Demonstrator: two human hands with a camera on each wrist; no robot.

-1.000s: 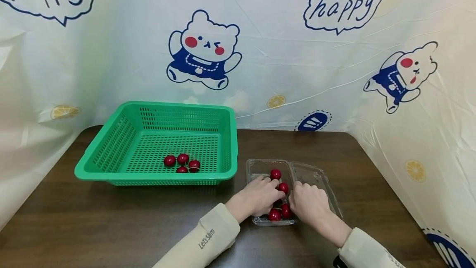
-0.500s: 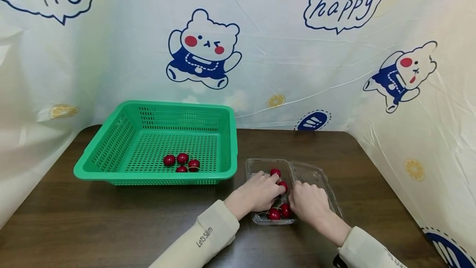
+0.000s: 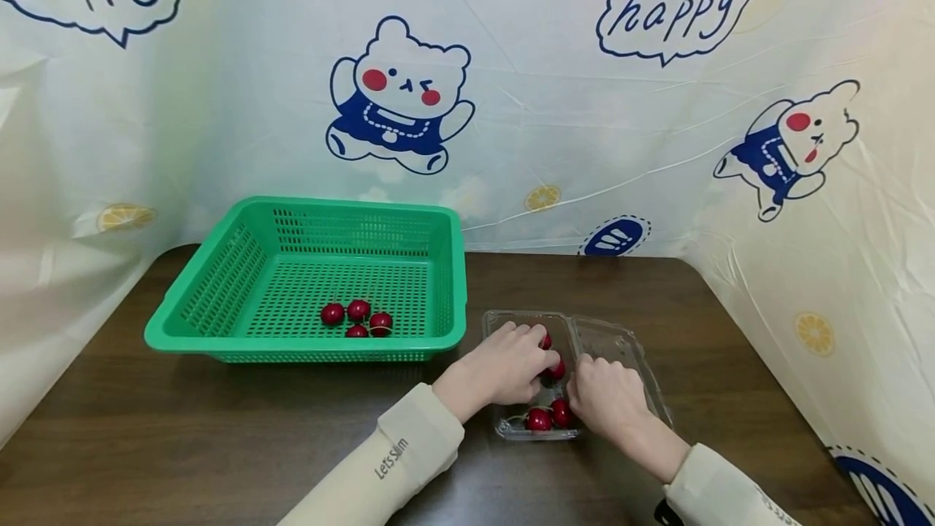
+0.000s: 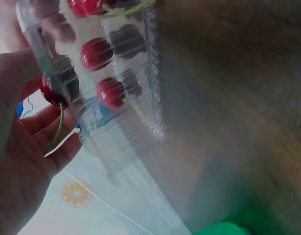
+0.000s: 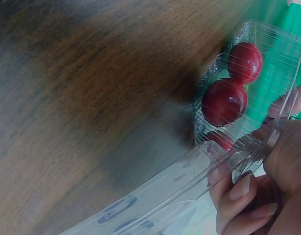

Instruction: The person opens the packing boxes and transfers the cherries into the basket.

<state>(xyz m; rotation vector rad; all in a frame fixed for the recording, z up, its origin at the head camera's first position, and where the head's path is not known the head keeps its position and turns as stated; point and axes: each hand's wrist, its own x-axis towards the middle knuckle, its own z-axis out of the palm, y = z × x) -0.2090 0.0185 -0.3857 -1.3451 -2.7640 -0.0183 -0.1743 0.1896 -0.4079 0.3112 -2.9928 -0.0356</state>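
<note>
A clear plastic clamshell box [image 3: 500, 420] lies with its lid [image 3: 609, 334] folded out to the right. Inside are several dark red cherries, two of them at the near end, one a front cherry [image 3: 539, 419]. My left hand [image 3: 500, 364] reaches into the box from the left. In the left wrist view, its thumb and fingers pinch a cherry [image 4: 52, 93] whose green stem hangs down. With curled fingers, my right hand [image 3: 608, 398] grips the box's edge at the lid hinge, as the right wrist view shows. Part of the back cherry [image 3: 545, 340] is hidden by left fingers.
To the left stands a green perforated basket [image 3: 307, 345], with several cherries [image 3: 358, 311] near its front wall. Both rest on a dark wooden table [image 3: 256, 437]. A printed curtain [image 3: 526, 128] closes off the back and sides.
My left hand has drawn slightly back and to the left within the box, its fingers now covering more of the back cherry. The right hand stays where it was.
</note>
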